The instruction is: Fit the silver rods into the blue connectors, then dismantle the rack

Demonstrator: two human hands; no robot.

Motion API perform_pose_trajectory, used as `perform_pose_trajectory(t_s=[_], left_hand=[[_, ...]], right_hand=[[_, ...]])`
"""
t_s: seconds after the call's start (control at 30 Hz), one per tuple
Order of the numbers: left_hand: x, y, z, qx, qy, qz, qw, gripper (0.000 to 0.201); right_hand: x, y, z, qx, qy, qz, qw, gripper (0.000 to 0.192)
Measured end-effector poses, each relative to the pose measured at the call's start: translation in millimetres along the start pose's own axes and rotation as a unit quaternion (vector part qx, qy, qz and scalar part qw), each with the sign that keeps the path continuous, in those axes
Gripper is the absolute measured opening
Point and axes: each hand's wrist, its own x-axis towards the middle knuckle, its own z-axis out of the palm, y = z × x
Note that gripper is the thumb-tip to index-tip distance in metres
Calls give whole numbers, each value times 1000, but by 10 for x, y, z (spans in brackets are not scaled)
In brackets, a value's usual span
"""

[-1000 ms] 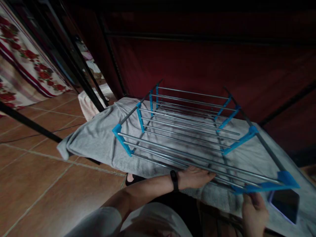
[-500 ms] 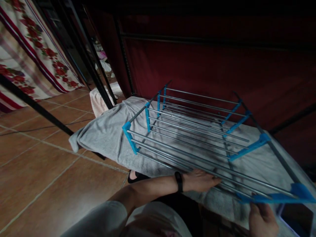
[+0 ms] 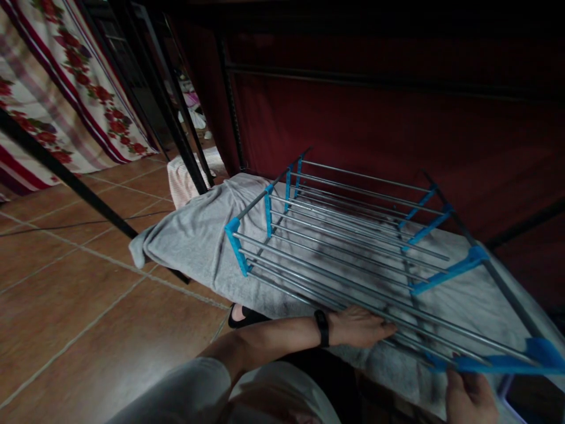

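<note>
A rack of silver metal tubes joined by blue plastic connectors [image 3: 448, 272] lies over a grey blanket [image 3: 189, 241] in front of me. My left hand [image 3: 362, 327], with a black band on the wrist, is on the tubes along the near side; its fingers close about them, partly hidden. At the near right corner, my right hand [image 3: 471, 396] pinches the blue end bracket [image 3: 498, 362] from below, thumb and fingers curled. Another tube end shows loose-looking near the rack's middle, though I cannot tell whether it is attached.
Behind the rack stands a dark red panel [image 3: 353, 129]. Black metal posts [image 3: 176, 123] rise at the left, beside a flowered curtain [image 3: 83, 88]. A dark phone-like object [image 3: 534, 397] lies at the lower right. Tiled floor [image 3: 88, 282] with a thin cable spreads at left.
The view has shifted slightly, so the scene sits a little farther right and lower. Both hands keep their places on the rack.
</note>
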Motion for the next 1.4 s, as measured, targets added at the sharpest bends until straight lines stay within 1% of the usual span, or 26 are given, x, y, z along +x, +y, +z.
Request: perform_pose_trajectory(t_s=[0.1,0.2,0.3,0.37,0.43,0.53,0.63,0.7,0.77,0.87,0.9,0.93,0.97,1.03,1.1,1.17,1.23,1.27,1.33,1.4], left_hand=[[-6,7,-3,-15,10,2,1000,42],[15,16,-3,-30,16,-11,999,40],[51,46,-3,-45,-1,-23,999,32],[68,79,-12,-55,-19,-34,998,29],[89,98,-33,-60,-25,-45,997,31],[153,81,-74,-60,-35,-47,996,36],[232,70,-98,-64,-48,-51,995,37],[266,77,-92,-66,-51,-59,995,37],[279,85,-71,-61,-47,-67,995,37],[276,81,-29,-40,-30,-72,996,37],[271,76,-16,-34,-28,-72,996,37],[267,69,-4,-28,-28,-69,997,38],[263,61,8,-24,-29,-66,997,39],[258,39,32,-16,-32,-64,997,42],[258,15,58,-14,-28,-59,998,43],[253,-3,80,-15,-27,-51,998,45],[226,-6,90,-14,-25,-42,999,47],[197,-4,88,-12,-23,-37,999,49],[96,-7,71,-7,-7,-28,1000,50],[-70,-46,41,4,24,-34,999,50]], right_hand=[[5,5,6,-1,2,0,1000,45],[-26,-48,29,-5,14,-7,1000,44],[-119,-169,56,1,26,-20,999,44],[-199,-289,67,55,25,-31,998,46],[-250,-429,79,108,16,-27,994,48],[-231,-622,110,181,8,8,983,51],[-183,-729,145,226,22,16,974,50],[-194,-734,172,244,20,16,970,48],[-259,-686,207,273,30,23,961,51],[-463,-559,281,338,92,67,934,58],[-552,-526,310,355,106,87,925,56],[-646,-510,340,372,103,107,916,51],[-738,-516,371,390,79,125,909,44],[-895,-600,438,431,-7,150,890,34],[-985,-755,514,479,-89,159,858,30],[-1000,-918,599,523,-139,156,826,26],[-961,-1028,686,554,-163,155,801,21],[-931,-1056,725,563,-169,158,794,19],[-874,-1070,784,570,-167,173,786,18],[-839,-1056,812,577,-166,184,778,17]])
